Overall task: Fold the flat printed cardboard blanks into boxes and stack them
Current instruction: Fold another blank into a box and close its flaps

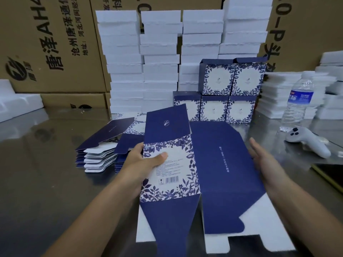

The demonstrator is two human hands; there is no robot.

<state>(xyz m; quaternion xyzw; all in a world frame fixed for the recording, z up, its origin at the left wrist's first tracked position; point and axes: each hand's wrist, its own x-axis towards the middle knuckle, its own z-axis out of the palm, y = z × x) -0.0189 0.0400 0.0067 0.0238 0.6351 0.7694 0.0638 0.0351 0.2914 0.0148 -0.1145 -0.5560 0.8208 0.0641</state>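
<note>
A flat blue-and-white floral cardboard blank point(209, 164) is held up over the steel table in front of me. My left hand point(144, 160) grips its left edge, thumb on the printed floral panel. My right hand point(259, 154) lies with straight fingers against the blank's right edge, by the plain dark blue panel. A pile of flat blanks point(104, 145) sits on the table to the left. Several folded floral boxes point(215, 108) stand stacked in two rows behind the blank.
Tall stacks of white foam pieces point(159, 58) rise at the back, before brown cartons point(52, 43). More foam sheets point(278, 93), a water bottle point(297, 102) and a white controller point(308, 141) stand at the right. A dark tablet edge point(330, 175) lies at far right.
</note>
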